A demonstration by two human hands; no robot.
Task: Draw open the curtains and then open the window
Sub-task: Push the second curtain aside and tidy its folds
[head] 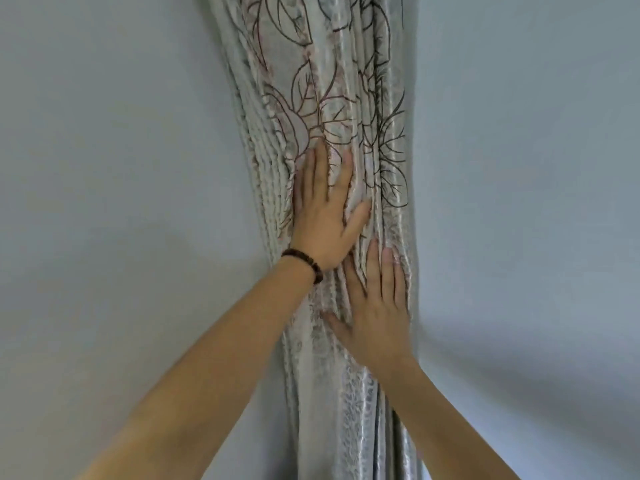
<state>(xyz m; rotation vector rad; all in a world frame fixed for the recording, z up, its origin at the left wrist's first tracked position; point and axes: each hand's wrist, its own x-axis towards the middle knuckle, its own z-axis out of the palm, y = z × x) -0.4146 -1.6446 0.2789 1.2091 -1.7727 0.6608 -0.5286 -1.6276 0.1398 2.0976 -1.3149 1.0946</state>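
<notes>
Where flat hands (349, 258) press, glossy pleated curtain (332, 91)

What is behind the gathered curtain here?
Grey wall shows either side of the curtain. Directly behind is hidden by fabric and both flat hands, left hand, right hand; no window visible.

Count: one gathered curtain (332, 81), leaf-printed, bunched into many folds. Two bare hands flat on it, fingers spread: left hand (323, 216) above, right hand (375, 306) just below and beside it. One dark bead bracelet (304, 263), on the left wrist. Two plain wall faces (114, 150) flank the pressed folds.
</notes>
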